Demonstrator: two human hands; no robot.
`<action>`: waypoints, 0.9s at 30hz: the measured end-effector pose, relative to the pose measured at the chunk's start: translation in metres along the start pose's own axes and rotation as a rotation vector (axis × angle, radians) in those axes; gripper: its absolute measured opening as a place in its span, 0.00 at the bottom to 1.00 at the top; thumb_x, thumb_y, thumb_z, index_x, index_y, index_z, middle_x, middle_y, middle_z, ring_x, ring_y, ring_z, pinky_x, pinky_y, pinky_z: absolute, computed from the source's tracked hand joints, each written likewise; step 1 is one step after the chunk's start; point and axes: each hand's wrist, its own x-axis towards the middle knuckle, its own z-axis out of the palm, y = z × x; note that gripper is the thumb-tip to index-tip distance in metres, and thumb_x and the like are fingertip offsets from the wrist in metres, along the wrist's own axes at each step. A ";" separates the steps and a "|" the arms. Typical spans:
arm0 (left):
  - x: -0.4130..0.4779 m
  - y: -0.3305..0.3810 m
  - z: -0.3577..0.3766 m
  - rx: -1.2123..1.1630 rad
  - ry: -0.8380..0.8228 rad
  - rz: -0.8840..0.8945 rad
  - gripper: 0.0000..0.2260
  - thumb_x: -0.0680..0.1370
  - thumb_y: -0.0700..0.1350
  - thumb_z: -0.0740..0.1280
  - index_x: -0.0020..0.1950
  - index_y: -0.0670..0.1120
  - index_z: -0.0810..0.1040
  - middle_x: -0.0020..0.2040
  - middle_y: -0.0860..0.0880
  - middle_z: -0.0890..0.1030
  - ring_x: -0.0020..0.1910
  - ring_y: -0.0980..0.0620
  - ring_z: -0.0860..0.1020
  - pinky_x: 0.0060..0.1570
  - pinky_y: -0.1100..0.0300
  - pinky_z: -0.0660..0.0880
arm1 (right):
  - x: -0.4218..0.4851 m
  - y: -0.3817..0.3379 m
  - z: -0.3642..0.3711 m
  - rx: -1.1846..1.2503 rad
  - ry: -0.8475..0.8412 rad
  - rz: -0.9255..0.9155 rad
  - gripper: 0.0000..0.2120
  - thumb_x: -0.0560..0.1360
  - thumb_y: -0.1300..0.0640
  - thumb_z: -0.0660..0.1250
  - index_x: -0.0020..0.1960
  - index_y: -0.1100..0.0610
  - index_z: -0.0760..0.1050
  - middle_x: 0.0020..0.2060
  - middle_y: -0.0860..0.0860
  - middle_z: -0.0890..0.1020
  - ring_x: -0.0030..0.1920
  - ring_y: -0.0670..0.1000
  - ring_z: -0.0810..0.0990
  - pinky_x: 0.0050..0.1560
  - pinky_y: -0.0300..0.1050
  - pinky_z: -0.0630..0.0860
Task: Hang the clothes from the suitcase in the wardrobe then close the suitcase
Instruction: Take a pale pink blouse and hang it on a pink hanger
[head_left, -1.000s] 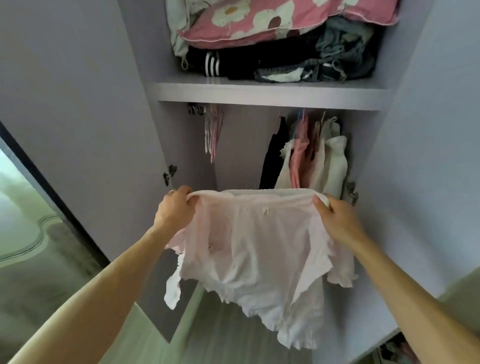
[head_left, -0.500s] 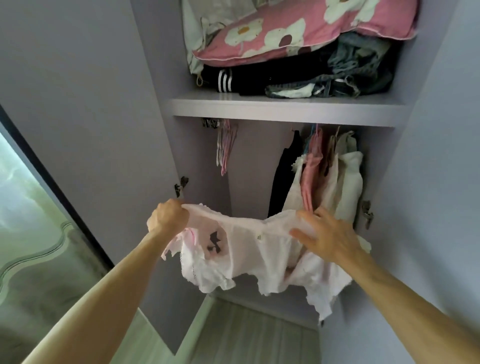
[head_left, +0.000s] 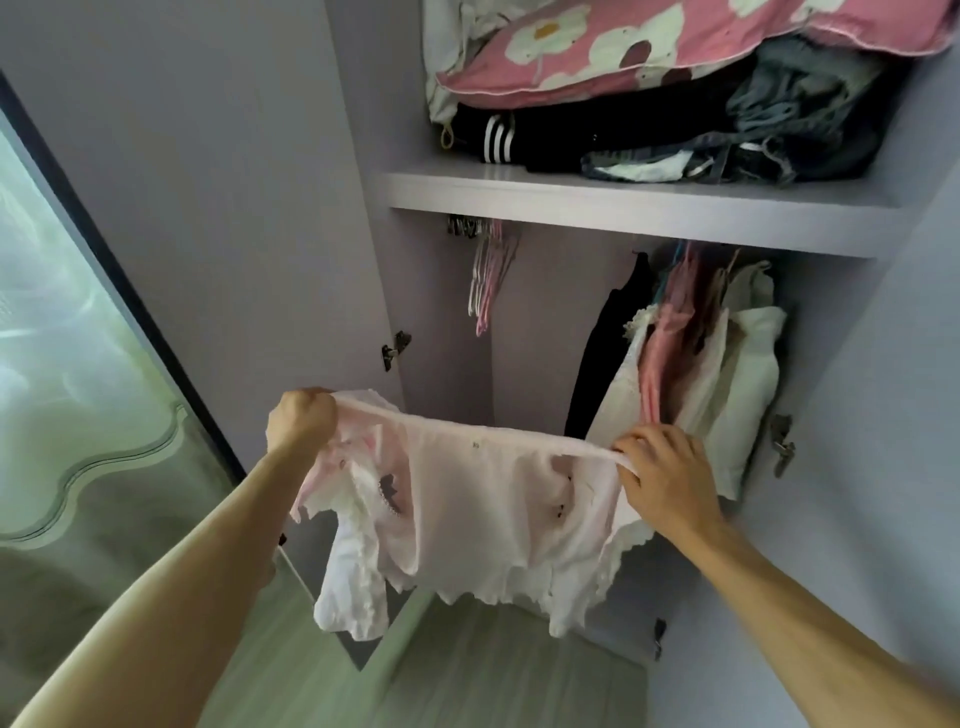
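A pale pink and white frilled garment (head_left: 483, 514) hangs stretched between my two hands in front of the open wardrobe. My left hand (head_left: 300, 422) grips its top edge at the left in a fist. At the right end my right hand (head_left: 665, 478) pinches the same edge. Behind it, empty pink and white hangers (head_left: 488, 280) dangle from the rail at the left, and several hung clothes (head_left: 691, 364), black, pink and cream, fill the right side. The suitcase is out of view.
The wardrobe shelf (head_left: 623, 208) above the rail carries a pink flowered pillow (head_left: 649, 41) and folded dark clothes (head_left: 675, 140). Open wardrobe doors stand at the left (head_left: 208, 208) and right (head_left: 893, 415). A mirrored panel (head_left: 67, 364) lies far left.
The garment sagged and bunched half a second ago as my right hand shifted its grasp; now it is pulled taut again, with both hands a little higher and nearer the wardrobe.
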 end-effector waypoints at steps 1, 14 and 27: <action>0.002 -0.003 -0.003 -0.032 -0.007 -0.030 0.19 0.77 0.37 0.55 0.61 0.43 0.81 0.53 0.37 0.81 0.48 0.38 0.77 0.48 0.52 0.74 | 0.001 0.002 0.004 0.024 0.004 0.001 0.08 0.71 0.57 0.72 0.50 0.53 0.83 0.46 0.49 0.81 0.45 0.58 0.80 0.44 0.53 0.73; -0.016 -0.031 0.004 0.261 -0.558 0.229 0.08 0.79 0.48 0.68 0.56 0.51 0.83 0.53 0.53 0.82 0.57 0.50 0.79 0.56 0.62 0.71 | 0.056 -0.010 0.000 0.602 -0.235 0.472 0.07 0.79 0.51 0.67 0.53 0.52 0.79 0.48 0.50 0.82 0.45 0.51 0.76 0.46 0.44 0.70; 0.009 -0.044 0.027 1.226 -0.412 0.962 0.31 0.72 0.76 0.49 0.69 0.63 0.65 0.65 0.49 0.66 0.48 0.45 0.81 0.43 0.53 0.77 | 0.070 -0.011 0.018 0.479 -0.253 0.597 0.06 0.77 0.52 0.67 0.51 0.51 0.81 0.47 0.48 0.83 0.48 0.53 0.79 0.46 0.44 0.72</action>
